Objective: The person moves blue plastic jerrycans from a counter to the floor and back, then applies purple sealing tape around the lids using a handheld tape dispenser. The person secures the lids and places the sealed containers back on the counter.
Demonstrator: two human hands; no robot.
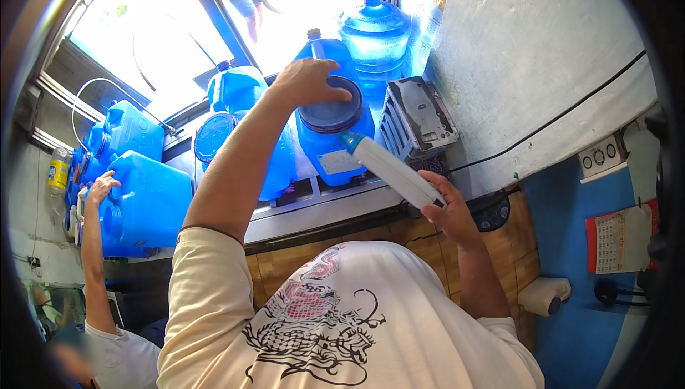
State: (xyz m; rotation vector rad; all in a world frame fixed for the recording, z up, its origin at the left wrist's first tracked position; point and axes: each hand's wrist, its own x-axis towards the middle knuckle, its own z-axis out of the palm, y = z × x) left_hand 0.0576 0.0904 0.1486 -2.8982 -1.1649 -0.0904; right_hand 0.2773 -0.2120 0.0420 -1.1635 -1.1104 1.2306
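Observation:
My left hand (313, 83) rests with spread fingers on the dark round cap (330, 108) of a blue plastic water container (356, 126) that bears a white label. My right hand (449, 207) grips the lower end of a long white heat-gun-like device (396, 169) with a teal tip. The tip points at the container's front, just below the cap rim, touching or very near it. Behind stands another blue container (340, 54) with a small brown cap. To its right is a clear blue round water bottle (374, 35).
More blue containers (235, 89) line the counter (305, 207) to the left, where a co-worker's hand (104, 188) touches one (155, 196). A worn slatted metal box (420, 110) stands right of the labelled container. A black cable (546, 126) crosses the wall. Bright window panes are in front.

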